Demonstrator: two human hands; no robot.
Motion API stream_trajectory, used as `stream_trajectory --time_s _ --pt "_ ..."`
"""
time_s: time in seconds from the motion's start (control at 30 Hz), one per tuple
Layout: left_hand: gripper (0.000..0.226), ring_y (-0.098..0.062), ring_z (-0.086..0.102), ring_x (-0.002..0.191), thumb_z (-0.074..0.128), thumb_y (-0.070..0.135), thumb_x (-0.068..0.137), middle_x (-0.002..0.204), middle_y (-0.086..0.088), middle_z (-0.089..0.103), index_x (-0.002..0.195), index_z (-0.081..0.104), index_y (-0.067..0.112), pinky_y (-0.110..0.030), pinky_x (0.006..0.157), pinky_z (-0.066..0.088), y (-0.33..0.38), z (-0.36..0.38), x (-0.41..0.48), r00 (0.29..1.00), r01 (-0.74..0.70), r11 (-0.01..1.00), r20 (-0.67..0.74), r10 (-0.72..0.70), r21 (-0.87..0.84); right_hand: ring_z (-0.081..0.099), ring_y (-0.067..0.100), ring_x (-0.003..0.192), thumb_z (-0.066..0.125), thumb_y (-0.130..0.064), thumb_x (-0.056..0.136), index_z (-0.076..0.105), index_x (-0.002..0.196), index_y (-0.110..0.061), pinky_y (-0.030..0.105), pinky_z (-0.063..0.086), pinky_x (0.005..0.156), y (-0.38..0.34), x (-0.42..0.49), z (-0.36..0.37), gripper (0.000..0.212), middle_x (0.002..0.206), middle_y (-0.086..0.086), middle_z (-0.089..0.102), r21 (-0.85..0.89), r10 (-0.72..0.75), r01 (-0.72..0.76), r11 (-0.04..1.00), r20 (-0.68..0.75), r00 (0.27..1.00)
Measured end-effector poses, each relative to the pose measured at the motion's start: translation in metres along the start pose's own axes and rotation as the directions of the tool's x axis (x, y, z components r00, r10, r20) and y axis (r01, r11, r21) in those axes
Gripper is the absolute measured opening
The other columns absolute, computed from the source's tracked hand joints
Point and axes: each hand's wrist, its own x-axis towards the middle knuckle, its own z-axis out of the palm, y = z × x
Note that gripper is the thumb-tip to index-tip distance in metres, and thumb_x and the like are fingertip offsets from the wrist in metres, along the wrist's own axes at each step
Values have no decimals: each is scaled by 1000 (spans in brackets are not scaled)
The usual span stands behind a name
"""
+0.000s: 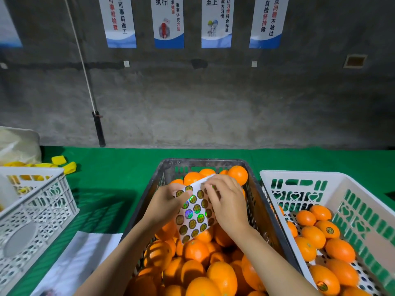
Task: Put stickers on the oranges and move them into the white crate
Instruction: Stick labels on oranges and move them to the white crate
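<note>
A white sticker sheet with rows of round holographic stickers hangs over the dark crate, which is full of oranges. My left hand grips the sheet's left edge. My right hand pinches at a sticker near the sheet's top right. To the right stands the white crate with several oranges in it, some showing stickers.
Another white crate stands at the left on the green table cover. Yellow pieces and a plastic bag lie behind it. A white paper lies at the near left. A grey wall closes the back.
</note>
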Motion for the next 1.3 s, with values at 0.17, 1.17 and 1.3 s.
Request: stream_trajectory --time_s 0.17,1.17,1.3 --pt "32 -12 68 53 56 37 96 62 -2 67 72 58 16 -36 46 55 -3 -1 0 923 36 999 -384 -31 6 51 16 106 54 -22 101 69 96 -19 32 42 94 13 4 2 17 108 -4 61 17 267 -267 963 17 963" --pt "19 9 62 52 53 40 99 83 7 73 94 61 24 -12 41 47 -2 9 -2 892 48 985 -450 34 169 65 27 92 54 -16 92 64 90 -16 30 40 64 12 -36 47 11 97 5 69 -500 458 -174 848 528 715" --pt "18 13 62 54 53 40 99 85 6 75 96 61 25 -10 40 45 -3 9 -3 895 43 989 -445 25 140 63 28 91 62 -34 92 48 80 -21 32 38 61 19 -34 45 23 96 6 65 -483 572 -336 808 509 643"
